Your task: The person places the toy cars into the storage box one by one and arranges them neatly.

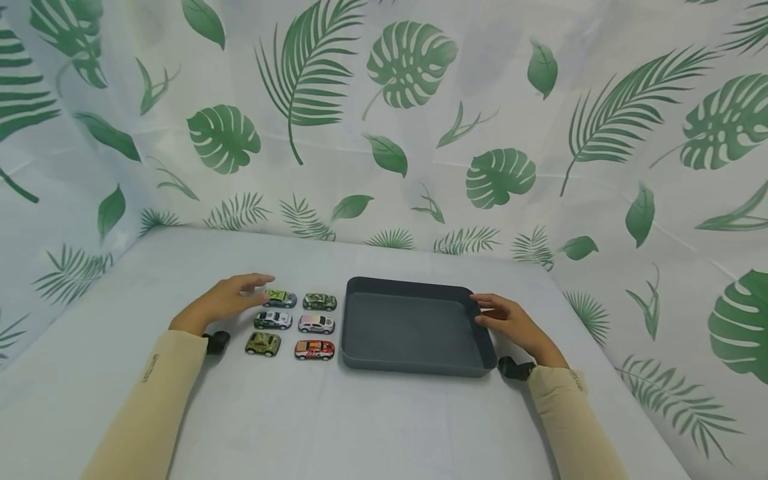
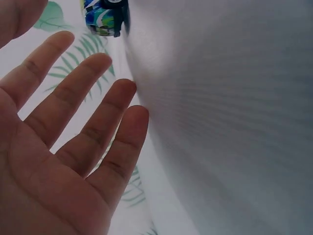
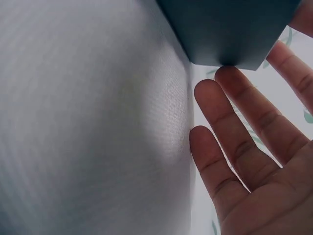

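Observation:
In the head view my left hand (image 1: 225, 301) is beside the green and blue toy car (image 1: 279, 299) at the back left of a group of cars, thumb close to it; whether they touch I cannot tell. The left wrist view shows the spread fingers of that hand (image 2: 78, 117), with the car (image 2: 103, 18) beyond them. My right hand (image 1: 515, 325) is at the right wall of a dark grey tray (image 1: 414, 330), fingers extended over its rim. In the right wrist view, a fingertip of this hand (image 3: 254, 142) meets the tray's outer wall (image 3: 230, 34).
Left of the tray, the other cars stand in two columns: dark green (image 1: 320, 302), black and white (image 1: 273, 321), white and pink (image 1: 317, 324), olive green (image 1: 263, 343) and red (image 1: 315, 350). A leaf-printed cloth (image 1: 420, 133) hangs behind the white table (image 1: 384, 427).

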Demonstrator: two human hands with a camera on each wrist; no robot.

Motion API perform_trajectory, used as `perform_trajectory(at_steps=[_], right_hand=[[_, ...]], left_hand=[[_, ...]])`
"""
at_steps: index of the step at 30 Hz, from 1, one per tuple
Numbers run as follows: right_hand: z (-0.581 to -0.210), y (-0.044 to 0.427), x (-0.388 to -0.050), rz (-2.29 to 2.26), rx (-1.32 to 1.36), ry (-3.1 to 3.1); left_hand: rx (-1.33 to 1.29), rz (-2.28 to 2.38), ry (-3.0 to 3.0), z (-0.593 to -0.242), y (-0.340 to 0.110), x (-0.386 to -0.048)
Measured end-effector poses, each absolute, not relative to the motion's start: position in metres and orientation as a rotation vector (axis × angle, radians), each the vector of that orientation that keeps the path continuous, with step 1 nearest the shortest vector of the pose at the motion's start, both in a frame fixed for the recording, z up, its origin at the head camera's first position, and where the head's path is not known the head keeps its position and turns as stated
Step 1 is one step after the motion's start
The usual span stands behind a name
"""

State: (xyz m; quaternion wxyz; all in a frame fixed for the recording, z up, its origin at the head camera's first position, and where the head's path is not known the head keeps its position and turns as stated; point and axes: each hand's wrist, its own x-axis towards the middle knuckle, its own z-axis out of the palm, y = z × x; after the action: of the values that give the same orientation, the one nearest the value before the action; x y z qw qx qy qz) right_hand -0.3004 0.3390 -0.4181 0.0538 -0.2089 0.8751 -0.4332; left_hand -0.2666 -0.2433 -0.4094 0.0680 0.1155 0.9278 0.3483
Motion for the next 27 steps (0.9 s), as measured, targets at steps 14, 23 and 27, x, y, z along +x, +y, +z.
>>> perform_trajectory(at_steps=[14, 23, 27], right_hand=[[-0.426, 0.341, -0.303, -1.377, -0.579, 2.597], [-0.429, 0.344, -0.303, -1.397, -0.567, 2.583], [-0.429, 0.345, -0.302, -1.389, -0.57, 2.59]], left_hand=[[0.444, 1.145, 2.698, -0.405, -0.252, -0.283], [0.464, 1.166, 2.691, -0.412, -0.251, -0.283], [0.451, 1.157, 2.7, -0.415, -0.245, -0.285]])
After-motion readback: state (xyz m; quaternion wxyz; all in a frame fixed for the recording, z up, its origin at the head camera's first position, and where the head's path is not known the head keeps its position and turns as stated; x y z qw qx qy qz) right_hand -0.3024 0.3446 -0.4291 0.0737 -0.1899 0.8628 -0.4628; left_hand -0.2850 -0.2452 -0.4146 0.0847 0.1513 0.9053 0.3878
